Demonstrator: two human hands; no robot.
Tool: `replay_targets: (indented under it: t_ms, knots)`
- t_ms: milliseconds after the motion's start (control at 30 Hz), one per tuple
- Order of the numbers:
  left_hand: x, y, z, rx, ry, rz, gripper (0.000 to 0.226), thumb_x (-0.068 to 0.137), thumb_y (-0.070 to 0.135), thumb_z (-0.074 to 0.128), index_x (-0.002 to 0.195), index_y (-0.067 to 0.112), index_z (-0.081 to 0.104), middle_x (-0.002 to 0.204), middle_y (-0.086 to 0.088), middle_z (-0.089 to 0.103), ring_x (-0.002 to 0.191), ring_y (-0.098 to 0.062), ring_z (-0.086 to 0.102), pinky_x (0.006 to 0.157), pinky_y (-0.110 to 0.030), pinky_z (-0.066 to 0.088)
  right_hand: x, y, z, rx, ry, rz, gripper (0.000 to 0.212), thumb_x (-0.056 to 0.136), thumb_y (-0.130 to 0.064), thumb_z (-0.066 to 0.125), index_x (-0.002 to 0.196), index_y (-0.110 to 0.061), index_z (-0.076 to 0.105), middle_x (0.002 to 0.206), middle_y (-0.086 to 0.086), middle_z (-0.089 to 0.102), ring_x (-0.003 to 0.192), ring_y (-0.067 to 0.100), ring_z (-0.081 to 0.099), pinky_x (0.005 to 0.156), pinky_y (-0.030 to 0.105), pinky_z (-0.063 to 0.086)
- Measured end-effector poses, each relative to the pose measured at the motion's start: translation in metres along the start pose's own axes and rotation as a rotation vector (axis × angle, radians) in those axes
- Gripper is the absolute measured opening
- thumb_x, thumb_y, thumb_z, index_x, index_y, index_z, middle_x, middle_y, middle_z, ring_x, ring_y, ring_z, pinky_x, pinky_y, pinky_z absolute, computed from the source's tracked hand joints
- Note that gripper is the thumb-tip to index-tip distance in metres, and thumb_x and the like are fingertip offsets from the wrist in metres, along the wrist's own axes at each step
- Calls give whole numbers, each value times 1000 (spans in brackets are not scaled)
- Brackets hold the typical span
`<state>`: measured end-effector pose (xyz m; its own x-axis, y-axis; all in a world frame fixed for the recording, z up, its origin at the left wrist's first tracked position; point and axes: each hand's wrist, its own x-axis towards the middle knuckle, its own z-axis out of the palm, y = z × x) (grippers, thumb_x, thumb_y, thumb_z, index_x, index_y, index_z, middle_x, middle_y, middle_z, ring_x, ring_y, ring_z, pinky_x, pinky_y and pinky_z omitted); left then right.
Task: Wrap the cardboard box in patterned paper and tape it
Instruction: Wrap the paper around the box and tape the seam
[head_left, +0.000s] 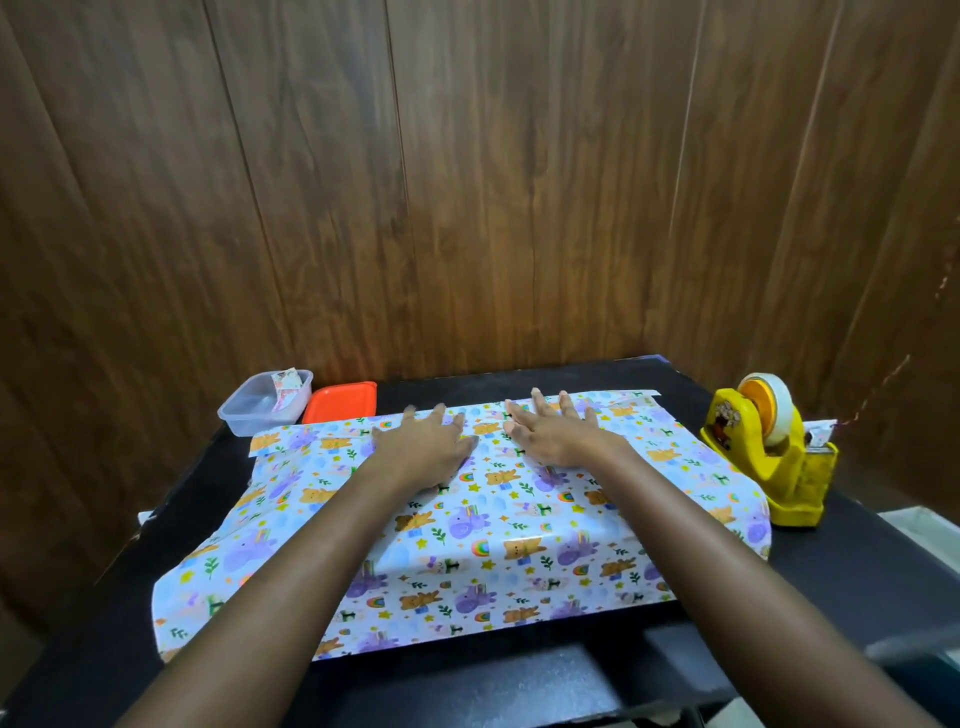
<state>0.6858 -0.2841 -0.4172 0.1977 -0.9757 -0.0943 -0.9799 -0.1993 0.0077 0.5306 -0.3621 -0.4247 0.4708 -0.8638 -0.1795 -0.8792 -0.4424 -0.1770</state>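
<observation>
Black bench carries patterned paper, draped over raised block; box itself hidden. I see L hand + R hand flat on top, fingers spread, pressing sheet. Yellow tape dispenser just beside, R.

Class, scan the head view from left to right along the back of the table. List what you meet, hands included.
clear plastic container → orange lid → left hand → right hand → yellow tape dispenser. The patterned paper spans the middle, so it is left out.

patterned paper | animal print, white ground | draped over hidden box, spread on table
</observation>
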Motion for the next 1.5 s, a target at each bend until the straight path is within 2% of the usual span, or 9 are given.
replay_targets:
  t_ms: [300, 500, 633, 800, 1000, 1267, 1333, 1433, 1500]
  knots:
    - [4, 14, -7, -19, -74, 29, 56, 94, 61, 18, 147, 43, 7, 157, 14, -1, 144, -34, 1, 107, -64, 18, -3, 10, -9, 87, 10, -79, 47, 104, -39, 18, 150, -29, 17, 160, -1, -4, 146, 29, -9, 114, 53, 0]
    - [5, 26, -7, 18, -62, 13, 76, 78, 83, 16, 145, 47, 12, 158, 1, 9, 141, -36, 20, 109, -56, 24, -17, 23, -15, 634, 333, -49, 31, 99, -10, 39, 118, -5, 64, 130, 7, 59, 116, 22, 54, 88, 27, 41]
    - [0, 57, -16, 77, -52, -1, 76, 83, 78, 16, 148, 39, 15, 154, -8, 25, 139, -33, 26, 110, -51, 27, -28, 36, -14, 826, 432, -14, 32, 94, 2, 39, 110, -1, 67, 122, 8, 63, 114, 21, 56, 88, 26, 42]
    - [-2, 72, -19, 89, -98, -57, 80, 82, 79, 16, 150, 35, 10, 154, -6, 24, 140, -34, 22, 108, -60, 24, -35, 55, -10, 1028, 511, 31, 30, 92, -1, 40, 95, -8, 69, 103, 12, 68, 93, 19, 62, 69, 27, 44]
    - [-3, 70, -16, 115, -88, -60, 81, 80, 81, 12, 149, 38, 8, 154, -3, 24, 142, -33, 16, 106, -68, 14, -37, 66, -6, 1192, 508, 7, 35, 92, 7, 34, 85, -5, 66, 94, 7, 65, 96, 21, 64, 64, 22, 42]
    - [2, 69, -16, 126, -104, -66, 84, 78, 83, 11, 149, 39, 6, 155, -2, 23, 142, -33, 18, 107, -67, 15, -54, 81, -12, 1361, 602, 94, 27, 93, 5, 39, 96, -4, 65, 108, 18, 67, 101, 25, 65, 85, 32, 50]
    - [3, 70, -14, 117, -98, -63, 83, 78, 82, 11, 149, 39, 6, 155, -2, 23, 142, -32, 16, 107, -67, 15, -64, 99, -15, 1298, 750, 124, 25, 91, 4, 42, 92, -7, 65, 104, 16, 68, 103, 27, 64, 86, 33, 49]
    - [7, 67, -11, 113, -79, -49, 83, 78, 83, 12, 149, 39, 6, 154, -2, 25, 142, -31, 18, 108, -64, 18, -85, 135, -16, 792, 1045, 343, 27, 86, -2, 45, 95, -8, 69, 105, 7, 68, 108, 25, 56, 84, 30, 41]
    - [10, 66, -10, 115, -88, -54, 85, 76, 84, 11, 149, 39, 4, 155, -2, 24, 142, -32, 19, 108, -64, 18, -96, 159, -14, 570, 1004, 565, 30, 89, -10, 44, 109, -10, 66, 115, 9, 63, 118, 28, 45, 91, 34, 37]
